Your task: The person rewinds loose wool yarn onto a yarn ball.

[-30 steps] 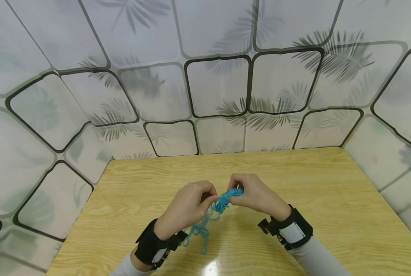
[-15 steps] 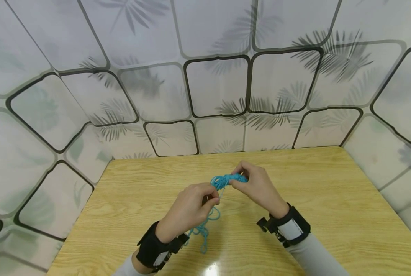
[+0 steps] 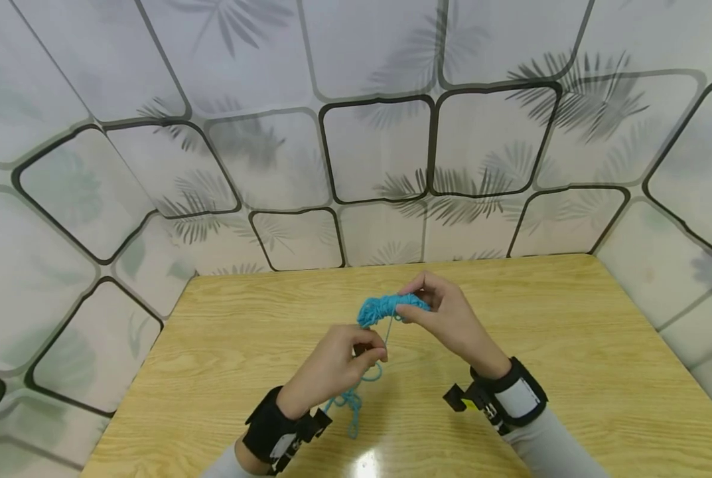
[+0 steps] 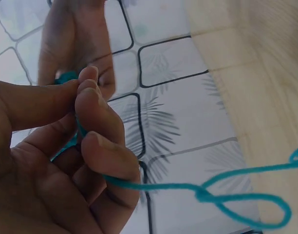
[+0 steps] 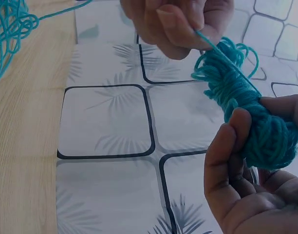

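A small bundle of blue yarn (image 3: 385, 308) is held above the table by my right hand (image 3: 448, 320), thumb and fingers gripping one end of it. In the right wrist view the bundle (image 5: 236, 92) has strands wrapped round its middle and loose loops at its far end. My left hand (image 3: 338, 358), lower and to the left, pinches the single strand (image 5: 222, 54) that runs taut from the bundle. The strand (image 4: 154, 186) passes through the left fingers and trails off, with a loop in it. Loose yarn (image 3: 350, 401) lies tangled on the table beneath the left hand.
The wooden table (image 3: 260, 305) spreads beneath both hands. Behind and beside it stand pale wall panels (image 3: 379, 153) patterned with dark rounded outlines and leaves. Each wrist wears a black strap (image 3: 513, 392) with a small camera.
The right hand has raised the yarn bundle and turned it more level. The left hand has moved slightly down and away from it, and a taut strand now shows between them.
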`<state>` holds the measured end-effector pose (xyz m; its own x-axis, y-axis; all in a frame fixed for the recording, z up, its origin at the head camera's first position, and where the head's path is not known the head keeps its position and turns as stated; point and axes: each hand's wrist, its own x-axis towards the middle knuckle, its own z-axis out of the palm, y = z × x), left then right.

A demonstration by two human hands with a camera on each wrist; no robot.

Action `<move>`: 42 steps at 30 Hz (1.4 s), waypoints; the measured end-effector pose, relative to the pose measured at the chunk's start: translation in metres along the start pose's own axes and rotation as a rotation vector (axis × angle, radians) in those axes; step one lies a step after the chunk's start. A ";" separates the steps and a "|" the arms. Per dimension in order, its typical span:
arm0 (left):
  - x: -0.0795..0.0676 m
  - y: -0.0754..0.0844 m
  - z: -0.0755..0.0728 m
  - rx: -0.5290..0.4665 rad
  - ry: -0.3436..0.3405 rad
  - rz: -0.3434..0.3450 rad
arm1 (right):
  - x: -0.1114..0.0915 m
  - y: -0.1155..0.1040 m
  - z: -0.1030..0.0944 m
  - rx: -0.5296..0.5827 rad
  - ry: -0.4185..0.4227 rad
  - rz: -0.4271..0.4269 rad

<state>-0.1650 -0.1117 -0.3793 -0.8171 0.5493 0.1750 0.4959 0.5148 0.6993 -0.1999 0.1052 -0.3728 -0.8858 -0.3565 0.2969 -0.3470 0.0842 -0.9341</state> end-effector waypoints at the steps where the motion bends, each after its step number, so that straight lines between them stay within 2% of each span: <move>1: 0.001 -0.003 0.001 -0.013 -0.006 -0.008 | -0.001 -0.001 0.000 0.018 -0.020 -0.010; 6: 0.004 -0.016 0.001 -0.132 0.000 -0.058 | -0.003 -0.001 -0.001 0.091 -0.136 -0.059; 10: 0.007 -0.022 -0.002 -0.189 -0.002 -0.036 | -0.005 -0.003 -0.002 0.117 -0.253 -0.093; 16: 0.011 -0.023 -0.010 -0.106 -0.001 -0.015 | -0.007 -0.004 0.000 0.185 -0.446 -0.098; 24: 0.013 -0.016 -0.026 -0.005 0.023 -0.010 | -0.009 0.001 -0.001 0.134 -0.580 -0.080; 28: 0.011 -0.007 -0.031 0.039 0.035 0.013 | -0.010 0.001 0.001 -0.009 -0.582 -0.043; 32: 0.006 0.007 -0.033 0.133 0.059 0.025 | -0.009 -0.001 0.004 -0.184 -0.538 -0.013; 37: -0.003 0.021 -0.031 0.248 0.105 0.018 | -0.007 -0.001 0.008 -0.375 -0.443 -0.040; 42: -0.008 0.026 -0.028 0.297 0.143 0.026 | -0.005 0.000 0.012 -0.498 -0.330 -0.055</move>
<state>-0.1538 -0.1209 -0.3430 -0.8257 0.4776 0.3002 0.5638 0.6830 0.4644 -0.1913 0.0961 -0.3766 -0.7478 -0.6361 0.1902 -0.5627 0.4551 -0.6901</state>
